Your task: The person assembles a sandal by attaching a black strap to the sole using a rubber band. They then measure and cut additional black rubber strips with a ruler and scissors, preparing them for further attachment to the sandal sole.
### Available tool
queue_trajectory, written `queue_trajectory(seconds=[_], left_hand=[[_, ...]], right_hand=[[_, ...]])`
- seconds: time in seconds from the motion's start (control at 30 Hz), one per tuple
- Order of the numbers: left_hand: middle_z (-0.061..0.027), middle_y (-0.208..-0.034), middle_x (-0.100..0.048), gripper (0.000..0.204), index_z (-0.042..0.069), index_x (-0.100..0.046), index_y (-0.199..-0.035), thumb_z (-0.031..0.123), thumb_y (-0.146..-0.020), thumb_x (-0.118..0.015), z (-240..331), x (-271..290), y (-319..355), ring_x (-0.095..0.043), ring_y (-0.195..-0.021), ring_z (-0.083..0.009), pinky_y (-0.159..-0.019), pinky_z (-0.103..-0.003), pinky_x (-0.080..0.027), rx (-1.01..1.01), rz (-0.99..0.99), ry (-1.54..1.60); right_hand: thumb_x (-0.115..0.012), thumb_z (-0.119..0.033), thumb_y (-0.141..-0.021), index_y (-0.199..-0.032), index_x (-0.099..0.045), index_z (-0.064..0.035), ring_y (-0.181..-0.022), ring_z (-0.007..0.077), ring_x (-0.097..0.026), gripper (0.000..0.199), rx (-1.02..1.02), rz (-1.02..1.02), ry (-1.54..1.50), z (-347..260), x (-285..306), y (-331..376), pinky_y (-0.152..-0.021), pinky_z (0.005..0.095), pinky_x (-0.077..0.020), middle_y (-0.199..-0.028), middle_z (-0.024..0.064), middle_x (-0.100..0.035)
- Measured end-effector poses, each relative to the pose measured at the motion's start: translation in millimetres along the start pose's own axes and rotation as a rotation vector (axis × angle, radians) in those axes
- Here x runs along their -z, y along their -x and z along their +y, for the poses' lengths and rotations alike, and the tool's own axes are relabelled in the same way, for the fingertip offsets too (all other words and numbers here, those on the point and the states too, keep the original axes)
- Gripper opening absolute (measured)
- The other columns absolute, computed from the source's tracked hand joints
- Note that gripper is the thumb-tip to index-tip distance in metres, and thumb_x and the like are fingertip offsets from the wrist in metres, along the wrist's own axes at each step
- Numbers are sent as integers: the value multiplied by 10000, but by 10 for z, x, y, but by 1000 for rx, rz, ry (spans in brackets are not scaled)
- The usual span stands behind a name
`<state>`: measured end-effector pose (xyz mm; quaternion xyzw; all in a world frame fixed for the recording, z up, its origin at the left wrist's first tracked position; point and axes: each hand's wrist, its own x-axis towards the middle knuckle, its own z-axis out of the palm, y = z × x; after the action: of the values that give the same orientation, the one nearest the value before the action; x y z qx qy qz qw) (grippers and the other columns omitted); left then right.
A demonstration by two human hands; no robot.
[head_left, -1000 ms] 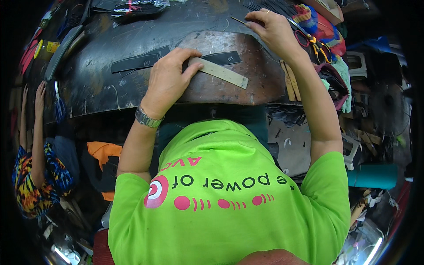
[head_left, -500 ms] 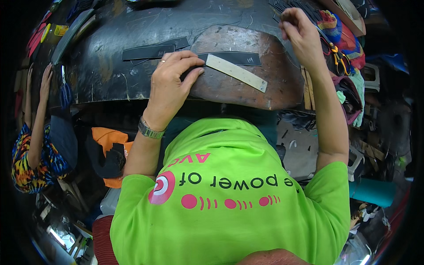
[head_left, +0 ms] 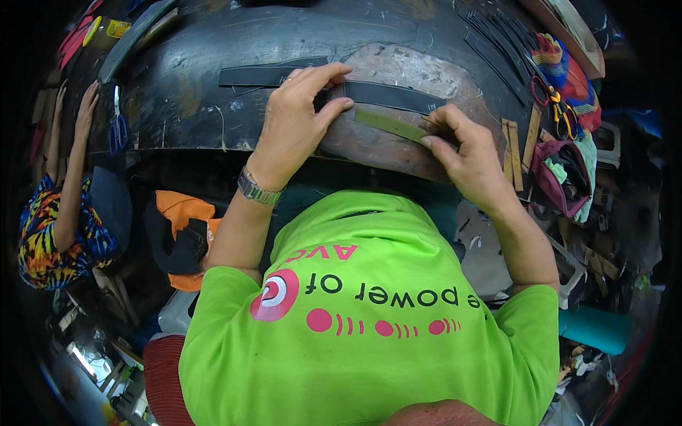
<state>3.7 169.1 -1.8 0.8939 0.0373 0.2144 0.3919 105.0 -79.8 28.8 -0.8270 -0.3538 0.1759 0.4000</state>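
My left hand (head_left: 302,117), with a metal watch on its wrist, has thumb and forefinger closed around the left end of a black strip (head_left: 394,96). That strip lies across a worn brown board (head_left: 398,60) on the dark bench. Just on the near side of it is a shorter olive-green strip (head_left: 389,124), slightly slanted. My right hand (head_left: 469,145) pinches the green strip's right end between thumb and fingers. A thin brownish sliver shows by the right fingertips; what it is I cannot make out. More black strips (head_left: 249,75) lie left of the board.
Scissors with yellow-black handles (head_left: 563,117), a maroon pouch (head_left: 561,177) and wooden sticks (head_left: 513,153) lie at right, below many thin black strips (head_left: 497,46). Blue-handled scissors (head_left: 118,131) sit at left, near another person's hand (head_left: 87,106).
My right hand has come down from the upper right to the strip. The short strip shows olive green instead of pale grey and lies nearer the board's front. The view has shifted slightly.
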Motion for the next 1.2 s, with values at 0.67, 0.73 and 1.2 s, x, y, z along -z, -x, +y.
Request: queue_trajectory(seconds=[0.67, 0.73, 1.2], left_hand=[[-61, -1184, -697, 272, 83, -728, -1094, 116, -827, -769, 132, -198, -325, -628, -1166, -264, -1032, -402, -436, -340, -223, -132], [-66, -1174, -699, 265, 85, -728, -1096, 108, -834, -762, 136, -254, -361, -640, -1146, -264, -1017, -395, -448, -355, -251, -133], [-50, -1013, -747, 266, 97, -744, -1062, 120, -802, -797, -76, 43, -20, -670, -969, -238, -859, -362, -464, 13, 53, -100]], right_hand=[[-756, -29, -837, -1119, -699, 23, -833, 125, -563, 292, 2, 132, 88, 271, 441, -276, -786, 247, -465, -981, 42, -617], [-767, -27, -830, -1134, -699, 22, -815, 116, -548, 315, -79, 49, 58, 282, 398, -177, -764, 241, -460, -958, 32, -602], [-799, -90, -803, -1081, -730, -51, -907, 284, -674, 289, 150, 215, 231, 270, 75, -70, -796, 356, -534, -1018, 116, -666]])
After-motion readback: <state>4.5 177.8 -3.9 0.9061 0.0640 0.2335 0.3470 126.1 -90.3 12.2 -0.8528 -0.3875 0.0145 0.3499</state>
